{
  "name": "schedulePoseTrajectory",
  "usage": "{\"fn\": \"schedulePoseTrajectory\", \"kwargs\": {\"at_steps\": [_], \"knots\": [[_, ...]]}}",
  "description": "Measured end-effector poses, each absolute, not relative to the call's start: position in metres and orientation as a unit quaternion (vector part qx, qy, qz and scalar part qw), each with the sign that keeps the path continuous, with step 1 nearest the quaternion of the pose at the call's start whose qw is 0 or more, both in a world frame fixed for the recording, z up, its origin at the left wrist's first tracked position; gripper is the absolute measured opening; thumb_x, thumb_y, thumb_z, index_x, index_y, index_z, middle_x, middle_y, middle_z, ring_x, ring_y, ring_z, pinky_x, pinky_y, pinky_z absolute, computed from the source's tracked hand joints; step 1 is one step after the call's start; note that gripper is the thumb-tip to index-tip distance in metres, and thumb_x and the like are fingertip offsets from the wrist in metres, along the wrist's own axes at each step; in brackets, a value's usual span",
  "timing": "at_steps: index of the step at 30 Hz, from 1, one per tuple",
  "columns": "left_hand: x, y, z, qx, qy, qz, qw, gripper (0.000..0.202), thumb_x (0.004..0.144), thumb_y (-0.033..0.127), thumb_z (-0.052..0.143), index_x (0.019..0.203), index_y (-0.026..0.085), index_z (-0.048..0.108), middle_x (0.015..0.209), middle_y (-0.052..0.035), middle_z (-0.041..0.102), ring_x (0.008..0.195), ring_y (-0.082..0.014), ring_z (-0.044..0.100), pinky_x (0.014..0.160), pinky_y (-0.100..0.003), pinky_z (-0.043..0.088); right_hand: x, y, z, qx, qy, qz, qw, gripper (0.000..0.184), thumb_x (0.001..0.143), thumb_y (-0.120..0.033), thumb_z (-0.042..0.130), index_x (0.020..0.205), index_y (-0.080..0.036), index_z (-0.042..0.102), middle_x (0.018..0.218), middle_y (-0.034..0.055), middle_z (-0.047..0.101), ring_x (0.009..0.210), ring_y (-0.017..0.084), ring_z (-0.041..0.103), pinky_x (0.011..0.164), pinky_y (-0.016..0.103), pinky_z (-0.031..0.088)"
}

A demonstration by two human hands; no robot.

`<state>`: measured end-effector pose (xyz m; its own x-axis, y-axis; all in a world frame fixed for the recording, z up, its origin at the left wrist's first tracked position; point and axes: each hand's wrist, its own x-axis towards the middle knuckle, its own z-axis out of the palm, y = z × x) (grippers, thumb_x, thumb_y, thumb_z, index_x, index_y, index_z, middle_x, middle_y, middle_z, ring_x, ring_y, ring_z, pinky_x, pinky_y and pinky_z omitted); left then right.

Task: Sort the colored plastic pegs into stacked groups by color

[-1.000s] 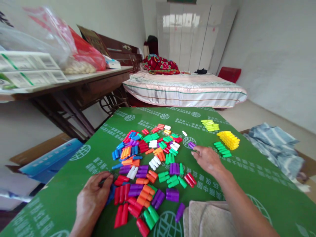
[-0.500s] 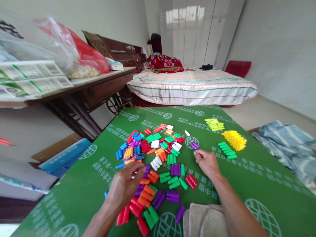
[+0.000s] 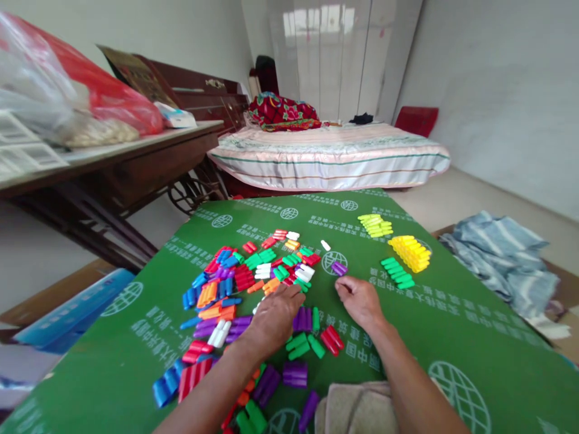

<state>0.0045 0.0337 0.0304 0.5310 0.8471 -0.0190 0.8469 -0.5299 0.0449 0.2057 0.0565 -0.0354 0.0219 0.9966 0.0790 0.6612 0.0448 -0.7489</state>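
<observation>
My left hand (image 3: 278, 316) reaches over a spread of coloured pen-cap-like plastic pieces, its fingers bent down together among them. Green pieces (image 3: 302, 284) lie at its fingertips; what it grips, if anything, is hidden under the hand. My right hand (image 3: 359, 301) rests on the table with fingers curled and thumb pressed in. Just beyond its fingertips lies a small purple group (image 3: 339, 268), apart from the hand. Near the left hand are white pieces (image 3: 219, 333), a purple row (image 3: 295, 374) and a red pair (image 3: 332, 340).
Sorted groups stand at the table's right: lime-yellow (image 3: 375, 225), yellow (image 3: 410, 253) and green (image 3: 397, 273). A folded beige cloth (image 3: 355, 408) lies at the near edge of the green table (image 3: 407, 337). Behind are a bed (image 3: 335, 154) and a side table (image 3: 149, 150).
My left hand has moved right and farther across the pile, uncovering pieces at the left. My right hand stays by the purple group. The whole view has shifted to the right.
</observation>
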Motion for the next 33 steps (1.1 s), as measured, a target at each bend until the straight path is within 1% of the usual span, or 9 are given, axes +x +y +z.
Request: {"fn": "schedulePoseTrajectory", "kwargs": {"at_steps": [4, 9, 12, 14, 22, 26, 29, 33], "knots": [[0.001, 0.037, 0.026, 0.876, 0.481, 0.002, 0.014, 0.041, 0.069, -0.003, 0.044, 0.099, 0.016, 0.063, 0.108, -0.0092, 0.066, 0.104, -0.0219, 0.060, 0.094, -0.036, 0.048, 0.204, 0.058, -0.031, -0.652, -0.645, 0.255, 0.305, 0.022, 0.082, -0.031, 0.047, 0.077, -0.028, 0.068, 0.065, -0.0040, 0.067, 0.058, 0.013, 0.059, 0.055, 0.022, 0.037], [-0.002, 0.034, 0.027, 0.879, 0.476, 0.013, 0.018, 0.034, 0.075, 0.001, 0.044, 0.099, 0.016, 0.063, 0.110, -0.0088, 0.066, 0.103, -0.0196, 0.061, 0.098, -0.035, 0.046, 0.205, 0.057, -0.030, -0.658, -0.647, 0.255, 0.287, 0.022, 0.082, -0.031, 0.047, 0.079, -0.028, 0.068, 0.067, -0.0043, 0.068, 0.059, 0.013, 0.059, 0.054, 0.022, 0.036], [-0.005, 0.029, 0.028, 0.876, 0.481, 0.028, 0.019, 0.033, 0.079, 0.003, 0.041, 0.102, 0.015, 0.061, 0.117, -0.0098, 0.063, 0.108, -0.0199, 0.059, 0.098, -0.035, 0.046, 0.205, 0.057, -0.030, -0.664, -0.648, 0.248, 0.279, 0.022, 0.083, -0.032, 0.048, 0.081, -0.029, 0.069, 0.069, -0.0045, 0.068, 0.060, 0.013, 0.059, 0.056, 0.023, 0.037], [-0.007, 0.026, 0.028, 0.873, 0.486, 0.037, 0.019, 0.032, 0.080, 0.005, 0.040, 0.103, 0.015, 0.061, 0.119, -0.0105, 0.062, 0.109, -0.0207, 0.058, 0.096, -0.036, 0.048, 0.204, 0.057, -0.030, -0.669, -0.647, 0.242, 0.274, 0.022, 0.083, -0.033, 0.048, 0.082, -0.029, 0.070, 0.070, -0.0044, 0.069, 0.062, 0.014, 0.060, 0.056, 0.023, 0.037], [-0.021, 0.015, 0.019, 0.884, 0.456, 0.101, -0.003, 0.028, 0.085, 0.011, 0.038, 0.102, 0.014, 0.061, 0.114, -0.0119, 0.064, 0.107, -0.0223, 0.059, 0.095, -0.038, 0.049, 0.204, 0.058, -0.029, -0.681, -0.647, 0.228, 0.257, 0.022, 0.083, -0.033, 0.048, 0.085, -0.030, 0.070, 0.075, -0.0046, 0.071, 0.065, 0.014, 0.062, 0.057, 0.023, 0.036], [-0.027, 0.008, 0.014, 0.882, 0.454, 0.126, -0.016, 0.026, 0.085, 0.012, 0.040, 0.101, 0.015, 0.060, 0.112, -0.0106, 0.064, 0.105, -0.0218, 0.059, 0.095, -0.038, 0.049, 0.204, 0.058, -0.028, -0.684, -0.649, 0.222, 0.248, 0.023, 0.083, -0.033, 0.048, 0.083, -0.030, 0.070, 0.075, -0.0043, 0.071, 0.067, 0.014, 0.062, 0.057, 0.023, 0.036], [-0.026, 0.004, 0.018, 0.877, 0.464, 0.123, -0.002, 0.025, 0.085, 0.012, 0.040, 0.100, 0.016, 0.060, 0.110, -0.0103, 0.064, 0.104, -0.0212, 0.059, 0.092, -0.036, 0.050, 0.204, 0.056, -0.028, -0.685, -0.649, 0.222, 0.245, 0.022, 0.083, -0.034, 0.048, 0.083, -0.031, 0.070, 0.075, -0.0045, 0.071, 0.066, 0.014, 0.062, 0.057, 0.023, 0.036], [-0.022, -0.001, 0.030, 0.871, 0.483, 0.085, 0.042, 0.025, 0.086, 0.012, 0.037, 0.099, 0.014, 0.059, 0.108, -0.0114, 0.063, 0.103, -0.0215, 0.057, 0.091, -0.036, 0.049, 0.205, 0.055, -0.029, -0.685, -0.650, 0.219, 0.247, 0.022, 0.083, -0.034, 0.048, 0.083, -0.030, 0.070, 0.076, -0.0045, 0.071, 0.067, 0.014, 0.062, 0.058, 0.023, 0.037]]}}
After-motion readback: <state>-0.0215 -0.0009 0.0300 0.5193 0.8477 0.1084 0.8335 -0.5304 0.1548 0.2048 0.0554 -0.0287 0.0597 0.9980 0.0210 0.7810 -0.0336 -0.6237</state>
